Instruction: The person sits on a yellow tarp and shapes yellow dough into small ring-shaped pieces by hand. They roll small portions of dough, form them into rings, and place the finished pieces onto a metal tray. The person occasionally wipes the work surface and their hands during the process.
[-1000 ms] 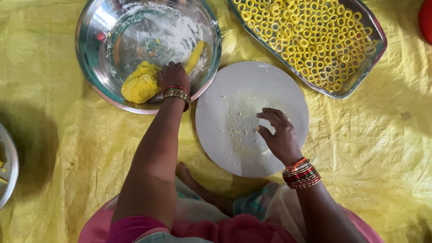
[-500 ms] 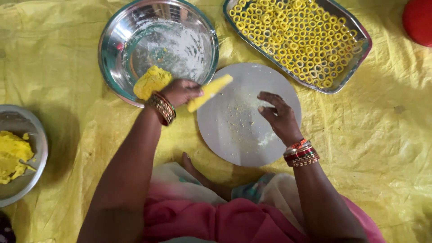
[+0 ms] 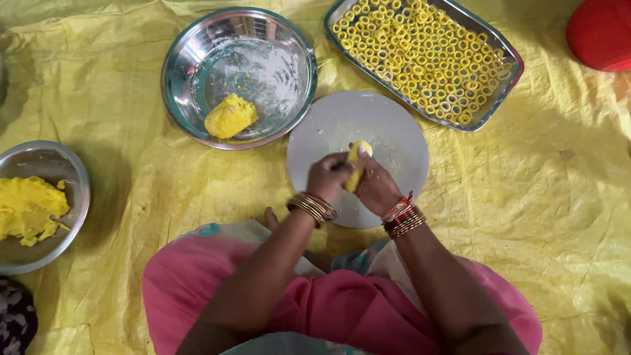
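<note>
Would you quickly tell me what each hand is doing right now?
Left hand: closed on the yellow dough piece, above the round white board.
Right hand: closed on the same dough piece, pressed against the left hand.

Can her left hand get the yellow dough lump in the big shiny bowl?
Probably yes. The dough lump lies uncovered in the open bowl, just up-left of the left hand, and nothing stands between them. But both hands now press a small dough piece between them over the round board.
</note>
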